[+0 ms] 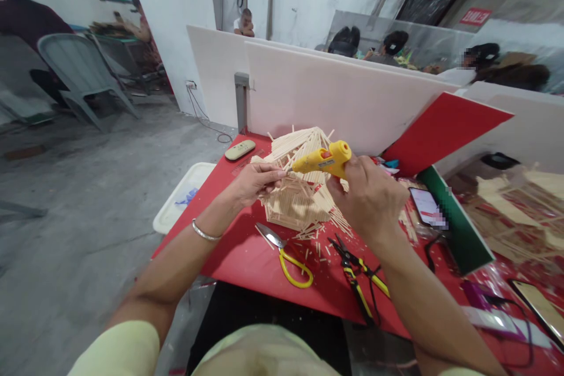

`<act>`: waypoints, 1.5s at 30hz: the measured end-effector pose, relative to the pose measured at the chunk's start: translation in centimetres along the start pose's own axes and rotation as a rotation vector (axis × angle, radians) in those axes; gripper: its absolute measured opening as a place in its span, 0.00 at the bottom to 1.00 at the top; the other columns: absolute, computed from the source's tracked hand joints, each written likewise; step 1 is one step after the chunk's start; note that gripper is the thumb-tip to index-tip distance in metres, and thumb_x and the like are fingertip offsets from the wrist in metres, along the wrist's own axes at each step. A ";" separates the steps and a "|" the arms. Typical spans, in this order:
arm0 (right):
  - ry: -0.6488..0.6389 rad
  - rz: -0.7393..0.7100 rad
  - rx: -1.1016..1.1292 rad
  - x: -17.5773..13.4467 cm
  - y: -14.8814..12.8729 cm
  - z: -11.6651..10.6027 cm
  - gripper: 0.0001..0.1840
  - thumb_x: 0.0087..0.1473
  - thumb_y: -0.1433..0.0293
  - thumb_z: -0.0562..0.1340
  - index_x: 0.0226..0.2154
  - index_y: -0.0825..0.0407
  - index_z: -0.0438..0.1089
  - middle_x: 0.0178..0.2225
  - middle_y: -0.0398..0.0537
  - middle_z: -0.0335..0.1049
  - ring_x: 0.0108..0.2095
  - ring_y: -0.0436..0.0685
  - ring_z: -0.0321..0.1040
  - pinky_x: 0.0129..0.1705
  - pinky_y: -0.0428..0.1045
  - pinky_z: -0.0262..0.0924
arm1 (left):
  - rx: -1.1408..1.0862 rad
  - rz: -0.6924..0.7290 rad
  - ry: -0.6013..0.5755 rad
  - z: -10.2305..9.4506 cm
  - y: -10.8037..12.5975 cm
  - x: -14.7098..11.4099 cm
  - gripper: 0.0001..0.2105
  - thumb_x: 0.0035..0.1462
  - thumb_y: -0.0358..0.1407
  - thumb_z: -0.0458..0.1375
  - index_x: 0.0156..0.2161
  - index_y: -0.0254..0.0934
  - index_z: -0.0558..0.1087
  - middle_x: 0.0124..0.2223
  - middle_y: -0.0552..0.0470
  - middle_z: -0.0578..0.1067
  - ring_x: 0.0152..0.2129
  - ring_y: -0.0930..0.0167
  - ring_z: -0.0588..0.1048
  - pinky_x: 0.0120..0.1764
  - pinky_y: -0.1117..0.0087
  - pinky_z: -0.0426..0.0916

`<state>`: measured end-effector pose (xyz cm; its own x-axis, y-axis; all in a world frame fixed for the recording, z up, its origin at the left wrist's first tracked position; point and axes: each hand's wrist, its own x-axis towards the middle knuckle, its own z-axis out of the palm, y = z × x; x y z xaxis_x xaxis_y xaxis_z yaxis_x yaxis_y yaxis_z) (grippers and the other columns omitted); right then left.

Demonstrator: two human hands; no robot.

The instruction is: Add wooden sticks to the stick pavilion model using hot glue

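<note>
My right hand (372, 197) is wrapped round a yellow hot glue gun (319, 160), its nozzle pointing left. Close to that nozzle, the fingers of my left hand (259, 181) are pinched together; whatever they hold is too small to make out. Behind and below both hands stands a model house of thin wooden sticks (295, 208), with a slatted roof (299, 144). The hands and the gun partly hide it. Yellow-handled scissors (294, 267) lie in front of the model, blades apart. To their right are black-and-yellow pliers (352, 276).
Loose sticks and offcuts (324, 244) litter the red table (238, 247). A beige case (240, 150) lies at the back left. A phone (427, 207) rests by a green board (462, 229) on the right. White partitions (308, 88) stand behind; other people sit beyond.
</note>
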<state>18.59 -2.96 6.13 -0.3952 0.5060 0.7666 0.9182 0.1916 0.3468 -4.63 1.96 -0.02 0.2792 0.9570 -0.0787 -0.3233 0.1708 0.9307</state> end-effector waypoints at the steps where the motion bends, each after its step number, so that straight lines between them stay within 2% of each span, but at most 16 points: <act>1: -0.003 -0.003 0.001 0.0 0.0 0.0 0.19 0.56 0.67 0.57 0.49 0.55 0.66 0.33 0.48 0.70 0.32 0.52 0.62 0.28 0.49 0.43 | 0.000 0.004 0.003 0.0 0.0 0.0 0.13 0.42 0.38 0.72 0.31 0.31 0.78 0.22 0.52 0.74 0.12 0.82 0.63 0.14 0.78 0.49; 17: 0.006 -0.023 0.021 -0.1 -0.1 -0.2 0.18 0.57 0.68 0.57 0.49 0.56 0.66 0.33 0.48 0.71 0.32 0.52 0.62 0.28 0.49 0.44 | 0.066 0.089 0.033 0.1 -0.2 0.0 0.11 0.43 0.37 0.70 0.31 0.32 0.79 0.22 0.51 0.75 0.12 0.81 0.62 0.16 0.77 0.49; 25: -0.006 0.008 -0.004 -0.3 0.1 0.2 0.21 0.55 0.68 0.57 0.51 0.54 0.65 0.33 0.48 0.70 0.33 0.53 0.62 0.29 0.49 0.45 | 0.071 0.091 0.028 -0.1 -0.4 0.2 0.12 0.43 0.39 0.71 0.30 0.32 0.78 0.22 0.52 0.74 0.12 0.81 0.62 0.16 0.76 0.49; 30: 0.020 0.023 0.061 -0.1 0.1 0.3 0.22 0.56 0.68 0.56 0.52 0.56 0.64 0.36 0.50 0.70 0.34 0.54 0.63 0.30 0.48 0.48 | 0.060 0.091 0.026 -0.2 -0.5 0.2 0.12 0.44 0.38 0.71 0.30 0.32 0.78 0.22 0.52 0.74 0.13 0.81 0.62 0.16 0.76 0.48; 36: 0.005 0.019 0.011 0.2 -0.1 0.3 0.21 0.56 0.68 0.56 0.53 0.54 0.64 0.34 0.48 0.69 0.33 0.54 0.62 0.29 0.49 0.47 | 0.062 0.096 0.017 -0.2 -0.6 0.3 0.11 0.44 0.37 0.70 0.31 0.32 0.78 0.22 0.52 0.74 0.13 0.82 0.61 0.16 0.76 0.48; 45: 0.074 0.001 -0.010 0.2 0.1 0.2 0.18 0.58 0.66 0.57 0.50 0.56 0.65 0.34 0.48 0.71 0.33 0.53 0.64 0.29 0.48 0.48 | 0.024 0.056 0.010 -0.1 -0.4 0.1 0.12 0.42 0.38 0.71 0.30 0.32 0.78 0.20 0.53 0.72 0.12 0.81 0.62 0.15 0.76 0.48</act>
<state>18.57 -2.63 6.22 -0.3958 0.4421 0.8049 0.9183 0.1823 0.3514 -4.54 1.97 -0.43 0.2525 0.9672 -0.0296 -0.3166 0.1114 0.9420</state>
